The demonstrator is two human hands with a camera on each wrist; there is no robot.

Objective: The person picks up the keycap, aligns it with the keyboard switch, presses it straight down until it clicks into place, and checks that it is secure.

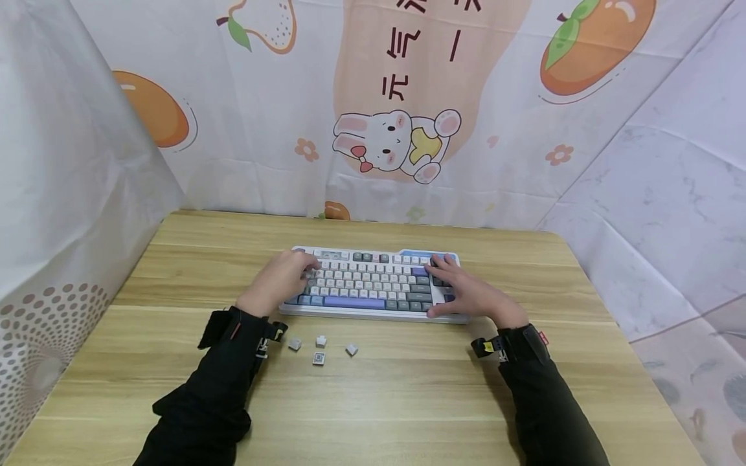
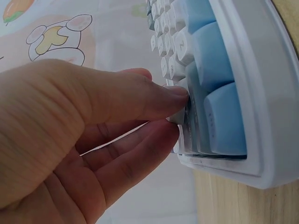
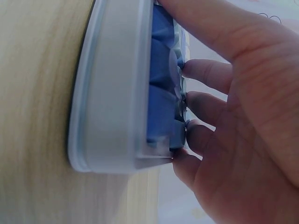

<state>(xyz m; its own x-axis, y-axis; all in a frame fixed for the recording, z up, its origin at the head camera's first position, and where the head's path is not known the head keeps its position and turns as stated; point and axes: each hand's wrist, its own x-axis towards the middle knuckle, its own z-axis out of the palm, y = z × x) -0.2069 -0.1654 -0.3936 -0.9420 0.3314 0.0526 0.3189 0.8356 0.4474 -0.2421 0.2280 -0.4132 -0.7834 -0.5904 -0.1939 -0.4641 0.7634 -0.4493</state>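
A white mechanical keyboard (image 1: 355,312) with white, grey, blue and purple keys lies on the wooden table. At its left end my left hand (image 1: 278,279) pinches a grey keycap (image 2: 177,116) between thumb and fingertips, right at the key rows. Blue keys (image 2: 226,119) sit beside it along the front edge. My right hand (image 1: 473,294) rests on the keyboard's right end, its fingers spread over the keys and its thumb near the front edge. In the right wrist view its fingertips touch the keys next to dark blue keycaps (image 3: 161,109).
Several loose keycaps lie on the table in front of the keyboard, one showing its hollow underside (image 1: 318,358). The wooden table (image 1: 373,401) reaches back to a printed cloth (image 1: 262,175). Further cloths hang at the left and right.
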